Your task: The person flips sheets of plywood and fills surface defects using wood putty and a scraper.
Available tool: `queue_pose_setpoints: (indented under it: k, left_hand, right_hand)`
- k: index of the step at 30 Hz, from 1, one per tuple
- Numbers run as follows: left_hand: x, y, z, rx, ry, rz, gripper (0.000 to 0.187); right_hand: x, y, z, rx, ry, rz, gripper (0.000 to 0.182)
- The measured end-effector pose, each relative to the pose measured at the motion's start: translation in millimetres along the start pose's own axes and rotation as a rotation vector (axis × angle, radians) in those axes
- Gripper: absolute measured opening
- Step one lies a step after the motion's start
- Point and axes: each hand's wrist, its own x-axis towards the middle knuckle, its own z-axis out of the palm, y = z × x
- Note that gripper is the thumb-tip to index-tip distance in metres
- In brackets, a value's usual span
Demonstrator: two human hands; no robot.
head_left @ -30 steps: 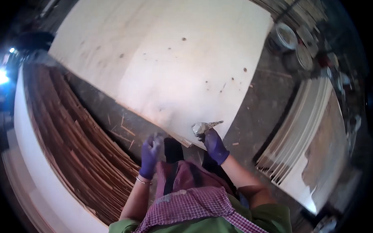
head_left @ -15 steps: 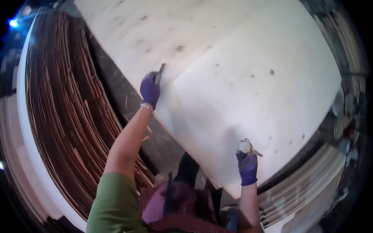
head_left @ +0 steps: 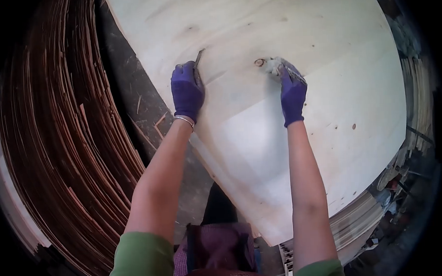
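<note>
A large pale plywood sheet (head_left: pixel 346 90) with small knots lies in front of me. My left hand (head_left: pixel 187 90), in a purple glove, is closed around a narrow scraper (head_left: pixel 199 57) near the sheet's left edge; the blade points forward, low over the wood. Out over the sheet, my right hand (head_left: pixel 293 99), gloved alike, grips a whitish lump of putty (head_left: pixel 274 66). A thin, smeared edge of something flat shows along its fingers. Just left of the lump is a ringed dark knot (head_left: pixel 259 62) in the wood.
To the left rises a tall stack of dark brown veneer sheets (head_left: pixel 51 144). Wood splinters litter the dark floor (head_left: pixel 149 109) between stack and sheet. Layered pale boards (head_left: pixel 355 221) lie at lower right, with more stacked wood (head_left: pixel 414 102) at far right.
My right hand has gone forward with the putty, from the near edge to farther up the sheet. My left hand keeps hold of the scraper, and the view has shifted.
</note>
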Motion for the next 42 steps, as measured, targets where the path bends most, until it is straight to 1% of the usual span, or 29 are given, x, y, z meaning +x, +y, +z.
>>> queue_pose_setpoints:
  k: [4,6,7,9,10,12,14,15,16,17,18,20,21,22,24,26,28,30,31,33,34,35,36,37,38,39,40,41,42]
  left_hand:
    - [1,-1,-1,-0.004,-0.009,0.007,0.015]
    - [3,-1,-2,0.012,-0.052,-0.03,0.016]
    - [3,-2,-3,0.015,-0.056,-0.034,0.016]
    - [4,-2,-2,-0.007,-0.045,-0.014,0.017]
    - [4,-3,0,-0.006,-0.05,-0.019,0.017]
    - [4,-2,-1,-0.014,-0.038,-0.016,0.016]
    - [4,-2,-2,-0.014,-0.041,-0.022,0.017]
    - [5,-2,-2,-0.013,-0.038,-0.019,0.018]
    - [5,-3,-3,-0.015,-0.032,-0.016,0.018]
    - [3,-4,-4,-0.02,-0.077,-0.025,0.018]
    - [6,-6,-4,-0.023,-0.108,-0.029,0.019]
    - [8,-8,-4,-0.022,-0.146,-0.059,0.02]
    - [9,-10,-4,-0.015,-0.143,-0.043,0.02]
    - [10,-10,-5,-0.01,-0.141,-0.027,0.021]
    - [15,-8,-11,-0.069,-0.197,-0.106,0.02]
    - [23,-5,-21,-0.12,-0.219,-0.132,0.021]
    - [25,-9,-27,-0.156,-0.258,-0.154,0.02]
    - [24,-15,-24,-0.225,-0.24,-0.113,0.018]
    - [24,-17,-23,-0.248,-0.236,-0.112,0.016]
    - [24,-21,-24,-0.315,-0.252,-0.149,0.016]
    - [27,-24,-24,-0.372,-0.255,-0.171,0.015]
    - [37,-28,-28,-0.375,-0.257,-0.177,0.015]
    - [47,-35,-34,-0.296,-0.274,-0.135,0.019]
    - [57,-45,-38,-0.217,-0.296,-0.091,0.022]
    - [71,-66,-29,-0.239,-0.18,-0.12,0.02]
    - [100,-83,-22,-0.283,-0.073,-0.117,0.019]
    - [135,-97,-18,-0.244,-0.04,-0.124,0.018]
    - [175,-110,-11,-0.238,0.048,-0.073,0.015]
    - [213,-119,-4,-0.221,0.098,-0.073,0.011]
  right_hand:
    - [26,-12,12,-0.12,-0.065,0.015,0.017]
    - [34,0,16,-0.24,-0.07,-0.158,0.017]
    - [34,-6,18,-0.239,-0.075,-0.154,0.017]
    - [34,-17,22,-0.459,-0.107,-0.235,0.021]
    - [27,-17,25,-0.459,-0.113,-0.23,0.021]
    - [2,-18,28,-0.587,-0.106,-0.293,0.022]
    - [-37,-15,23,-0.594,-0.194,-0.281,0.016]
    - [-57,-1,18,-0.314,-0.37,-0.089,0.017]
    - [-60,-5,2,-0.185,-0.696,-0.052,0.022]
    - [-59,-21,2,0.102,-0.714,0.31,0.026]
    - [-58,-24,2,0.101,-0.711,0.287,0.026]
    - [-46,-18,17,1.193,-0.271,0.688,0.032]
    - [-20,-15,29,1.429,-0.212,0.782,0.038]
    - [11,-27,46,1.44,-0.225,0.755,0.038]
    - [78,-56,80,0.779,-0.272,0.423,0.028]
    - [132,-53,123,0.445,-0.27,0.195,0.026]
    - [182,-66,163,0.231,-0.253,0.162,0.024]
    - [217,-51,199,-0.127,-0.173,-0.1,0.019]
    - [229,-50,209,-0.139,-0.175,-0.09,0.019]
    - [245,-60,223,-0.377,-0.133,-0.359,0.016]
    - [245,-64,228,-0.381,-0.14,-0.358,0.016]
    - [241,-68,230,-0.466,-0.147,-0.355,0.016]
    - [232,-72,230,-0.551,-0.158,-0.35,0.017]
    - [220,-79,225,-0.516,-0.163,-0.428,0.016]
    - [198,-72,218,-0.588,-0.201,-0.39,0.015]
    - [176,-57,206,-0.42,-0.329,-0.335,0.016]
    - [146,-57,178,-0.386,-0.567,-0.16,0.023]
    - [111,-32,158,-0.336,-0.622,-0.485,0.03]
    - [79,-43,130,-0.304,-0.794,-0.176,0.035]
